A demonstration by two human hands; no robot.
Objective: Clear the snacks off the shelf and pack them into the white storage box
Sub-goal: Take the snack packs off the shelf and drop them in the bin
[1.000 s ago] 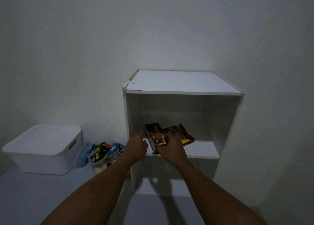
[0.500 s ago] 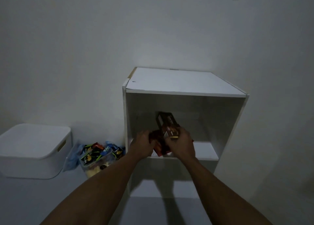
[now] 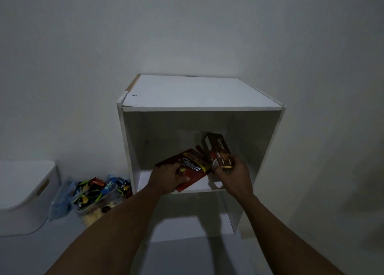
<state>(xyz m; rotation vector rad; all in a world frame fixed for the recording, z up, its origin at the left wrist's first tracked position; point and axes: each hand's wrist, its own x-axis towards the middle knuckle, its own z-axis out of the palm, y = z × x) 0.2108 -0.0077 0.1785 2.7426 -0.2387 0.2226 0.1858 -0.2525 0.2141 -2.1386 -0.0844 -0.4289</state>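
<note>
Shelf (image 3: 133, 150): my landmark, a white two-level cube against the wall. Both of my hands reach into its upper opening.
Right hand (image 3: 232, 170): my fingers are clamped round a dark brown snack box (image 3: 218, 152), lifted off the board and tilted, toward the right side of the opening.
Left hand (image 3: 168, 176): closed on the near edge of a flat red snack packet (image 3: 192, 168), which juts out over the front lip of the middle board, left of the brown box.
Left on the shelf: I see no other snacks in the upper opening. The lower opening looks bare, though my arms hide part of it.
Storage box (image 3: 25, 189): white, on the floor well left of the shelf, lid on. Nothing from my hands is in it yet.
Snack pile (image 3: 97, 195): bright wrappers and a clear tub on the floor between the storage box and the shelf, not packed.
Progress: early, I judge; lid to open, everything to load.
Since half a second ago: my hands have parted; the brown box went right, and the red packet now shows in full.
</note>
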